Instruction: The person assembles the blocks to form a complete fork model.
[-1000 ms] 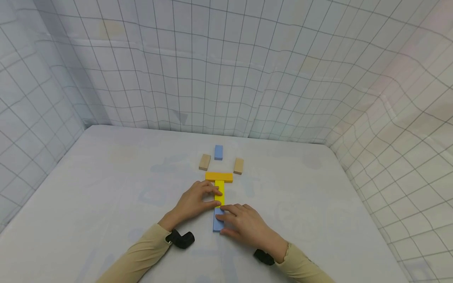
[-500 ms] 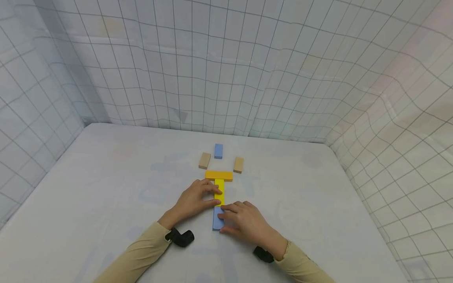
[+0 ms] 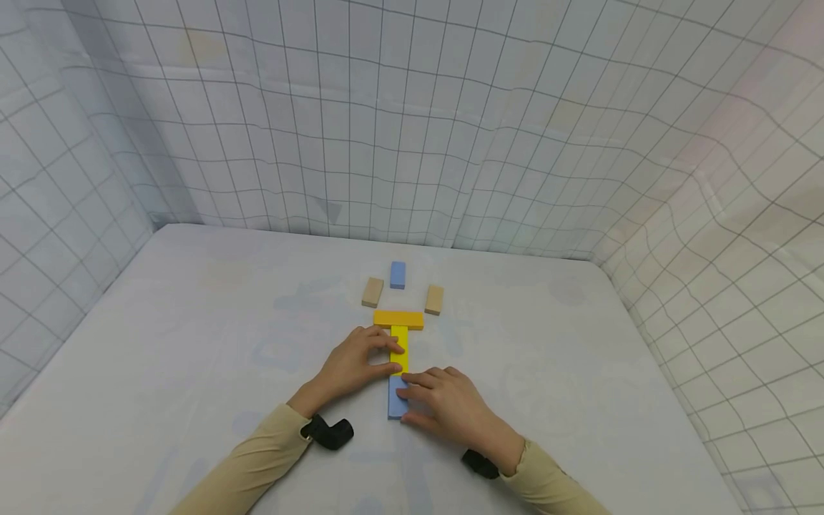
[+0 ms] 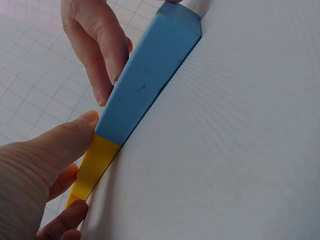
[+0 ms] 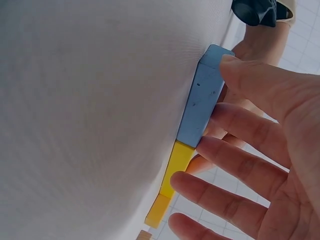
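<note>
Right hand [image 3: 447, 408] apparently touches blue block [image 3: 394, 410] pointing forward.

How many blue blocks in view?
2: the near blue block, touched by the right hand, abutting the yellow block; the far blue block, beyond the orange block. No others visible.

Both forearms [image 3: 257, 452] slant inward — the left hand [image 3: 352, 363] reaching farther, its fingers bent. The right hand [image 3: 447, 402] sits nearer, fingers [image 5: 242, 162] parted, thumb [image 5: 265, 84] held apart
</note>
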`<state>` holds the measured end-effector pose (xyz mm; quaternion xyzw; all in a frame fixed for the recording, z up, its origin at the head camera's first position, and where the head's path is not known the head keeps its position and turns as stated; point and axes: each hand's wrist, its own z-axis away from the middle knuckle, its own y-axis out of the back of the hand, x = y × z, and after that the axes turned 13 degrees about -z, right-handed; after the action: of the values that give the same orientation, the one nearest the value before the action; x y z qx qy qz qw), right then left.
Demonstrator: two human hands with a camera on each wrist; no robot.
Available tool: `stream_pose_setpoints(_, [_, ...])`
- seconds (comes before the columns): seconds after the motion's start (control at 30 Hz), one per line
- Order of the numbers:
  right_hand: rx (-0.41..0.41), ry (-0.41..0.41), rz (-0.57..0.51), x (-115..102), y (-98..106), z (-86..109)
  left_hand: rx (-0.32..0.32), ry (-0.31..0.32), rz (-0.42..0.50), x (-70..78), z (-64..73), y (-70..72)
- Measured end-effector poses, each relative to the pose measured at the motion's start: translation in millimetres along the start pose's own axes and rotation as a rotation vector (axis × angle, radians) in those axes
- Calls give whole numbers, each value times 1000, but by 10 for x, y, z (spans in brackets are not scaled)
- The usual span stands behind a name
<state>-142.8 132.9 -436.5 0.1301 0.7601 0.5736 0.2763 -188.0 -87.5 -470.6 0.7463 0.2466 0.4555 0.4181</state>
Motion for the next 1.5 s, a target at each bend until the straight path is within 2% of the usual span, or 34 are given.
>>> stream_pose_setpoints(0.23, [7,-1,24,-18,6,17,5,-1,-8,9,0,-6])
stream_pose_setpoints(0.5, [-34,-16,39,-28,31,39,8,-26,-13,3,14,9])
stream_pose_setpoints(0.93, [-101,-20,58,-5,64,64,-76,-108,3,-68,24,69])
stream_pose_setpoints(1.27, [-114,-33,42,6,95,54,-139,-132,-92,-47,42,70])
stream_pose_setpoints(1.5, [-105,-32,22,15,81,49,-80,-166,-188,34,58,84])
